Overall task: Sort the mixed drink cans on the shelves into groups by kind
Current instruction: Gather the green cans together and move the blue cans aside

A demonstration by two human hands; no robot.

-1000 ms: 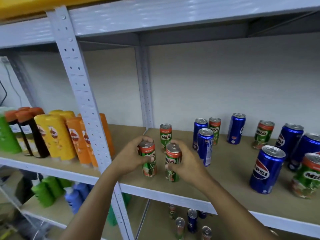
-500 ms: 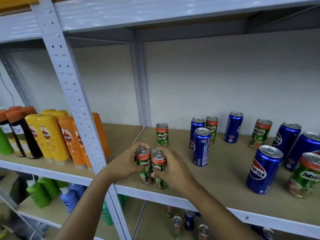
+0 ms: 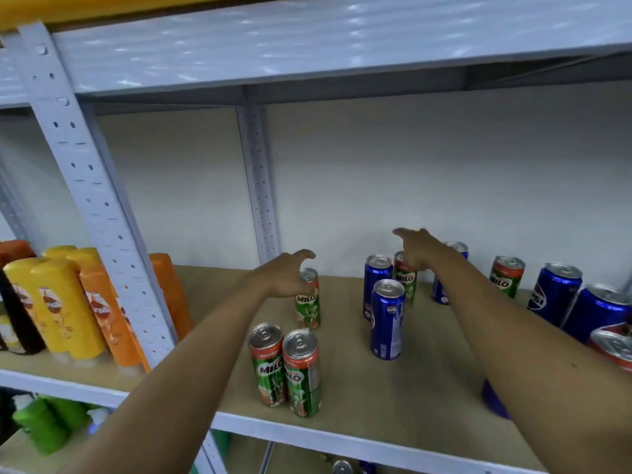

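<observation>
My left hand [image 3: 285, 275] is reaching toward the back of the shelf [image 3: 403, 388], fingers loosely curved and spread around the top of a lone Milo can [image 3: 308, 300]; I can't tell whether they touch it. My right hand [image 3: 419, 249] stretches further back, fingers extended and holding nothing, just above another Milo can [image 3: 405, 278] that stands behind two tall blue Pepsi cans [image 3: 387, 318] (the nearer one stands a little in front of the other).

Near the front edge of the shelf, two Milo cans [image 3: 285, 369] stand upright, side by side and touching, well apart from both my hands. To the right, behind my forearm, stand one more Milo can [image 3: 506, 276] and several fatter blue Pepsi cans [image 3: 555, 289], with part of a red-topped can [image 3: 614, 348] at the frame edge.

Past the perforated upright post [image 3: 99, 206] on the left, yellow and orange bottles [image 3: 68, 302] stand in a cluster. Green bottles [image 3: 44, 429] lie on the shelf below.
</observation>
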